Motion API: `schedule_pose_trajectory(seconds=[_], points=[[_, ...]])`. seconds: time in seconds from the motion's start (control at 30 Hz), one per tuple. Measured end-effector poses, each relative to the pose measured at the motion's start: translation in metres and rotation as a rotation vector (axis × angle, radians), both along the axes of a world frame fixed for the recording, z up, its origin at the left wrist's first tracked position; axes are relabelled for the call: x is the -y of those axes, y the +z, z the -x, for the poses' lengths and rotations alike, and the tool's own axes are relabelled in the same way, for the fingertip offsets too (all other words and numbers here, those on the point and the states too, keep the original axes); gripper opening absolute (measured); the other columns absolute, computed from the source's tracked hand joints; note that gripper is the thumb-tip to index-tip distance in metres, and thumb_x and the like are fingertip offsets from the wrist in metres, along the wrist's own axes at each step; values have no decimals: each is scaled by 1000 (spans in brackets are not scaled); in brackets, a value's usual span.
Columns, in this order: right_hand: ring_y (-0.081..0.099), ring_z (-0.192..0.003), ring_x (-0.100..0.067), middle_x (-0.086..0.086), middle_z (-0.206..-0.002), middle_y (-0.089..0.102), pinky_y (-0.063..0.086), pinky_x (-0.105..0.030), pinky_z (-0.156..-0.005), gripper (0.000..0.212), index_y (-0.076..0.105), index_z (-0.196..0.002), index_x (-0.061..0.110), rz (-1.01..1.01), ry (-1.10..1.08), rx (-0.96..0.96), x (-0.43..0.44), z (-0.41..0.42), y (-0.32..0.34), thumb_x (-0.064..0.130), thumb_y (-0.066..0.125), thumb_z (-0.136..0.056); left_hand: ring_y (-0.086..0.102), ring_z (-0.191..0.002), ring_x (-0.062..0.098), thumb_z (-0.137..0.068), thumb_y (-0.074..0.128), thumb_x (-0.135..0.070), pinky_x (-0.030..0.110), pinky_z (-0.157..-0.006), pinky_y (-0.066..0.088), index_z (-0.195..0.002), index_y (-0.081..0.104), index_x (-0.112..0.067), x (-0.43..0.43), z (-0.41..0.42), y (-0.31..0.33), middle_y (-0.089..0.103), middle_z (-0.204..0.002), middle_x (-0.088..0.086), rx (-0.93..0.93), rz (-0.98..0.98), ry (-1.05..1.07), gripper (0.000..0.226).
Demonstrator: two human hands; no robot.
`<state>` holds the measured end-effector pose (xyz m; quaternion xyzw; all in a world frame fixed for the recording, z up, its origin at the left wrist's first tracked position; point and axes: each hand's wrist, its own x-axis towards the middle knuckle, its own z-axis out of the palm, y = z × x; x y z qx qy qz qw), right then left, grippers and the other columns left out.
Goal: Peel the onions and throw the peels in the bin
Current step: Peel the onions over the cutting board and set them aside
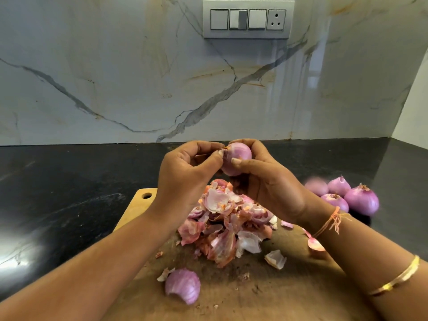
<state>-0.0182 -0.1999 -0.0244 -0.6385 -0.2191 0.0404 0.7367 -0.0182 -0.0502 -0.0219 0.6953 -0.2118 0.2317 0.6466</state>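
A purple onion point(237, 156) is held up above the wooden cutting board point(278, 286). My right hand point(266, 179) grips it from the right, thumb across its front. My left hand point(187, 172) pinches a dry bit of skin at the onion's top left end. Below my hands a pile of pink and white onion peels point(229, 225) lies on the board. A large curved purple peel point(183, 286) sits apart near the board's front. Several peeled onions point(347, 195) rest on the counter at the right.
The board lies on a black stone counter point(69, 186). A marble backsplash point(139, 77) rises behind it, with a switch panel point(247, 19) high up. Loose peel scraps point(275, 259) lie at the board's right. No bin is in view.
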Motion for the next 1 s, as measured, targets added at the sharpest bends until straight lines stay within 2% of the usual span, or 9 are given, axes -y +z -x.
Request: schedule_pose_trajectory(seconds=[0.13,0.37,0.47,0.57,0.63,0.77,0.9,1.0], points=[[50,-69,-13,-7,-97,57,44,-23,-60,45,46,-118,16,-28,27,-11,1,0,-1,18,61,-76,70,-75,7,-85,66,-5,16,-66,54,-87,71,-17,0,0,0,73,-79,-7,14,-16,10,12],[48,-69,-15,-7,-96,56,43,-25,-61,42,46,-115,16,-30,38,-16,1,1,-1,19,60,-76,71,-77,11,-83,68,-6,22,-68,57,-83,71,-20,-3,-2,0,74,-79,-4,13,-34,-5,14],[45,-73,-19,-9,-97,53,41,-25,-60,41,44,-114,14,21,10,11,-2,3,-2,25,57,-77,71,-75,13,-79,73,-10,27,-70,59,-80,71,-21,-4,-2,1,74,-79,-3,35,-48,12,11],[41,-79,-26,-9,-93,54,36,-28,-61,40,44,-113,13,111,-41,53,-3,4,-2,33,51,-78,70,-71,10,-73,69,-17,23,-66,57,-79,70,-21,-4,-1,1,74,-77,-4,65,-56,20,8],[41,-76,-24,-7,-86,56,35,-29,-60,37,45,-109,16,159,-56,70,-2,6,-2,37,49,-78,69,-69,8,-71,66,-17,20,-64,56,-77,70,-22,-3,-1,1,73,-77,-6,87,-66,34,9],[45,-63,-9,-3,-79,54,36,-26,-57,35,47,-105,19,246,-82,95,-1,8,-1,43,46,-79,69,-69,5,-71,66,-17,16,-63,53,-75,68,-26,-3,-1,1,72,-75,-12,146,-120,65,10],[47,-65,-11,-3,-82,54,37,-24,-54,31,49,-101,22,284,-126,93,-1,8,1,41,46,-76,68,-67,2,-72,65,-15,12,-60,51,-76,68,-26,-3,0,1,70,-71,-18,191,-156,89,11],[45,-60,-8,-4,-79,51,35,-25,-54,35,47,-102,15,235,-102,74,-1,8,1,38,45,-75,68,-67,4,-73,65,-16,13,-60,51,-77,68,-25,-2,0,1,70,-71,-15,201,-151,96,10]])
